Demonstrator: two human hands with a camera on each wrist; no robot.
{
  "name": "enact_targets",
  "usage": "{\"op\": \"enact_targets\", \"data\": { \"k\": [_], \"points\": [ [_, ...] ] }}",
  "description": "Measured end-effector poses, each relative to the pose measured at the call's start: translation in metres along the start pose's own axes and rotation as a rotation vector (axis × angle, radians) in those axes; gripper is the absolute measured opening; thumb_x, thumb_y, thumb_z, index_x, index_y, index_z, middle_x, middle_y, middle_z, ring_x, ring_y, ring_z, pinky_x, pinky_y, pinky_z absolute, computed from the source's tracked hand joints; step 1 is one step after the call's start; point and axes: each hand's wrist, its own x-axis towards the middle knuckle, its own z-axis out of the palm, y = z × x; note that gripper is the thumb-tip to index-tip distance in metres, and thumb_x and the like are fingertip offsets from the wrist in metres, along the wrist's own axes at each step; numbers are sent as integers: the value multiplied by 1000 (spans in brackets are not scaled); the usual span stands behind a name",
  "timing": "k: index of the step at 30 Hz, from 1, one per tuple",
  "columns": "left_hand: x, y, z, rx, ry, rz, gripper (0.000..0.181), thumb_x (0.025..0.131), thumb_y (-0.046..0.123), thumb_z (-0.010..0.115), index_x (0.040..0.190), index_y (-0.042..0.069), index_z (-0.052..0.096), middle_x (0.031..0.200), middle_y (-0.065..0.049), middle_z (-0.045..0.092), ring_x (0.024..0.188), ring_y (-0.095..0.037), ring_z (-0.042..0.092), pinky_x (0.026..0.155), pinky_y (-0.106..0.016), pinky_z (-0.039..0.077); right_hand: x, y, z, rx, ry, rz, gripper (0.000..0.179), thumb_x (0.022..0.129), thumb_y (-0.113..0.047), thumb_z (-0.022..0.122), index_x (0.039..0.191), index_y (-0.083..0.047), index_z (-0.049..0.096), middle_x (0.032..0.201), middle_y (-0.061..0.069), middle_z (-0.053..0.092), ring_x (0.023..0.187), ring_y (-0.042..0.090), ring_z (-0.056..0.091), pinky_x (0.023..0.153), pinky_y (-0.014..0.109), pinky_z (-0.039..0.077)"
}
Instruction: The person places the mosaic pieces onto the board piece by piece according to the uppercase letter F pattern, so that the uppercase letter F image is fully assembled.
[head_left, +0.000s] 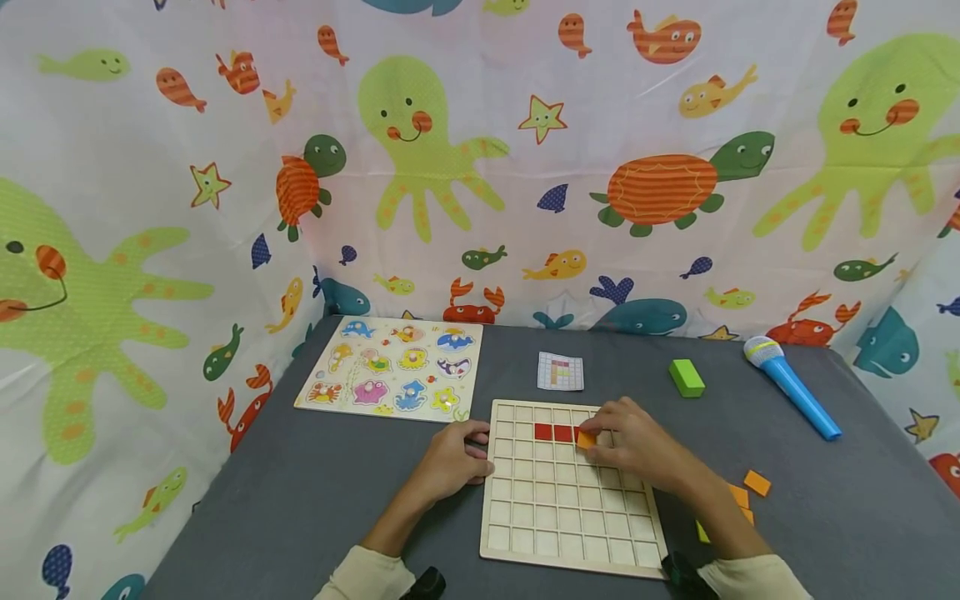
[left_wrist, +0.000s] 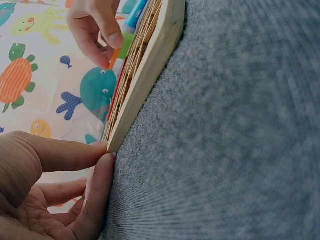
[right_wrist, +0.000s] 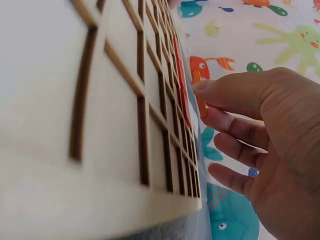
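A wooden grid board (head_left: 556, 519) lies on the table, with a row of red square tiles (head_left: 562, 433) set in its upper cells. My right hand (head_left: 628, 442) pinches an orange square tile (head_left: 586, 442) between thumb and fingertip. In the right wrist view, that orange tile (right_wrist: 199, 94) is tilted on edge above the board, its other fingers loosely bent below. At the board's left edge, my left hand (head_left: 454, 457) holds the rim. Thumb and index fingertips (left_wrist: 102, 149) meet at the board's corner in the left wrist view.
More orange tiles (head_left: 757, 482) lie by the right forearm, which partly covers them and a yellow-green piece. Behind the board are a small printed grid card (head_left: 560, 372) and a green block (head_left: 686, 378). A toy microphone (head_left: 798, 392) lies right, a sea-animal puzzle (head_left: 390, 367) left.
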Motion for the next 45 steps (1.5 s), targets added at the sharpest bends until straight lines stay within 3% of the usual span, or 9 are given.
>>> {"op": "enact_targets", "data": {
  "k": [27, 45],
  "points": [
    [0, -1, 1, 8, -5, 5, 60, 83, -7, 80, 140, -7, 61, 119, -17, 65, 95, -21, 70, 66, -34, 66, 30, -33, 21, 42, -88, -19, 30, 94, -28, 81, 120, -13, 80, 114, -4, 69, 108, 18, 50, 89, 40, 52],
    [1, -2, 2, 7, -5, 1, 61, 82, -8, 81, 140, -6, 62, 119, -16, 65, 94, -21, 69, 66, -34, 66, 32, -34, 29, 34, -76, -57, 26, 93, -21, 82, 117, -14, 81, 112, -8, 70, 105, 15, 51, 88, 39, 50]
  ]
}}
